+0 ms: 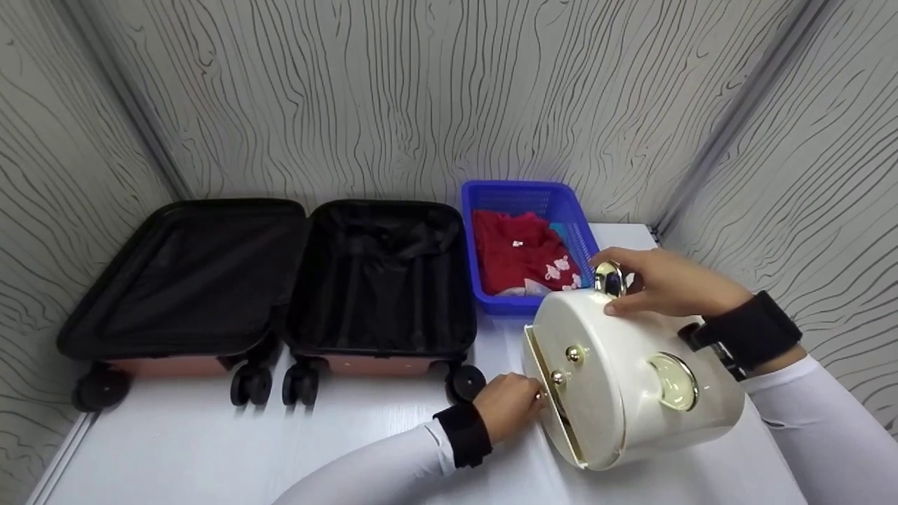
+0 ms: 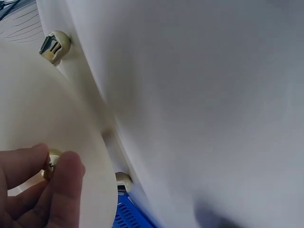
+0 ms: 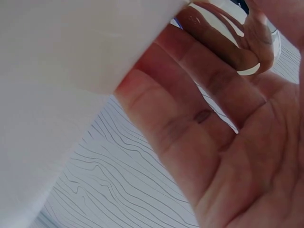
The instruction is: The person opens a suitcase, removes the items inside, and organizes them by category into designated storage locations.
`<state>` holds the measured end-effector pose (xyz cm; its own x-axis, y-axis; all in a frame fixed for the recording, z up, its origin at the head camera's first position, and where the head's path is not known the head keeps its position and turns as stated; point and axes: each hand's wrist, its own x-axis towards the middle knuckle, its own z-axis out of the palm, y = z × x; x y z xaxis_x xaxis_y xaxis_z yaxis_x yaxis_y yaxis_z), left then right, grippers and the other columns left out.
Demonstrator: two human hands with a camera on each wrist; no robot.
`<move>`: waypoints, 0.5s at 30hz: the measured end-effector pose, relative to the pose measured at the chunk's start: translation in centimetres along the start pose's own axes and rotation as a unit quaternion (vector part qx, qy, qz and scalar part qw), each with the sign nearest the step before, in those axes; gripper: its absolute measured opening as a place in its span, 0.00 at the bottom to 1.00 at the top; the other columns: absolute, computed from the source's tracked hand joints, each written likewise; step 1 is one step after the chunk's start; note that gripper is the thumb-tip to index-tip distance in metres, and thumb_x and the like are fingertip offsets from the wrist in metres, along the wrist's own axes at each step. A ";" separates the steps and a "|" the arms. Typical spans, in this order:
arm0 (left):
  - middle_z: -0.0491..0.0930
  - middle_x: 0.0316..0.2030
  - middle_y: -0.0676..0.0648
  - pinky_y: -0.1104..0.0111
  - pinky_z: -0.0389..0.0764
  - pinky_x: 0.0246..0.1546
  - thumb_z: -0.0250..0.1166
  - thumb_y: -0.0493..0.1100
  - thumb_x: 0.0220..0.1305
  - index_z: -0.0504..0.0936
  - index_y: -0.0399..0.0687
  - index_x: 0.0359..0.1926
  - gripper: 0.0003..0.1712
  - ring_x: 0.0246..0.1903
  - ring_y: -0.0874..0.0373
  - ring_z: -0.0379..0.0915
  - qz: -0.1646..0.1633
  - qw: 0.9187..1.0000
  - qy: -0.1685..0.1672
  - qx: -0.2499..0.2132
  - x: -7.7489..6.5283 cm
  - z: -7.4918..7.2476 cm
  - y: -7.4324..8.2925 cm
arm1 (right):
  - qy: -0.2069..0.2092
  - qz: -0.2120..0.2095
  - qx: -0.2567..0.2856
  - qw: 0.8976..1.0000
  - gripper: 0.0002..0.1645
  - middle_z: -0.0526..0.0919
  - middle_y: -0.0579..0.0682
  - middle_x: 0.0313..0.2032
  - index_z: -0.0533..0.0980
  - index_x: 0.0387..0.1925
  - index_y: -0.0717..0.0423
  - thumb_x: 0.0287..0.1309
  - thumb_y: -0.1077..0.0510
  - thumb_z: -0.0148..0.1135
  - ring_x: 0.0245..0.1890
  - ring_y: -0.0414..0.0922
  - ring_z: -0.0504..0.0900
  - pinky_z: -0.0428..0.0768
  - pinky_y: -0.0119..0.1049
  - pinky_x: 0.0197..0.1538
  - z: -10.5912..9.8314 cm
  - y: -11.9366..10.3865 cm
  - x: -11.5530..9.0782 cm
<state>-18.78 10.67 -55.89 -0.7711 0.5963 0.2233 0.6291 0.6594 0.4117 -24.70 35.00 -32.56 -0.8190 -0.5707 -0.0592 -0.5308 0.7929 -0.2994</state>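
A cream storage box (image 1: 659, 337) with a rounded body stands tilted on the right of the white table. Two gold knobs (image 1: 574, 353) show on its flat face, where a drawer front (image 1: 554, 400) sits slightly out from the body. My left hand (image 1: 511, 407) pinches another small gold knob (image 2: 53, 164) on this drawer front between thumb and fingers. With my right hand (image 1: 659, 280) I grip the box's top by a shiny gold-trimmed fitting (image 1: 609, 279), thumb against the cream shell. Similar cream-and-gold fittings (image 2: 58, 47) stick out from the box in the left wrist view.
Behind the box stands a blue plastic basket (image 1: 519, 306) with folded red clothing (image 1: 515, 245) in it. An open suitcase (image 1: 382, 280) with black lining and wheels lies to the left. Patterned panels (image 1: 393, 105) wall the table in.
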 end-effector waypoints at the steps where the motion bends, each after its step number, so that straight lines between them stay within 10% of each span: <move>1: 0.88 0.25 0.51 0.67 0.79 0.29 0.71 0.44 0.71 0.85 0.49 0.27 0.13 0.27 0.57 0.85 0.002 1.000 0.001 0.003 0.1 0.1 0.1 | 0.000 -0.001 0.000 1.000 0.37 0.91 0.48 0.42 0.77 0.68 0.48 0.60 0.49 0.81 0.40 0.40 0.87 0.85 0.47 0.48 0.0 0.0 0.0; 15: 0.91 0.30 0.56 0.72 0.81 0.32 0.72 0.43 0.70 0.90 0.53 0.34 0.06 0.29 0.61 0.87 0.041 0.999 -0.021 0.019 1.4 0.6 0.1 | 0.002 -0.006 0.001 1.000 0.35 0.89 0.45 0.40 0.78 0.66 0.49 0.60 0.49 0.81 0.41 0.44 0.87 0.84 0.45 0.46 0.0 0.1 0.0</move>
<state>-19.72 11.88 -56.06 -0.7119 0.6678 0.2175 0.6944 0.6232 0.3597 -24.71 35.07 -32.59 -0.8137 -0.5790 -0.0509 -0.5399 0.7855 -0.3026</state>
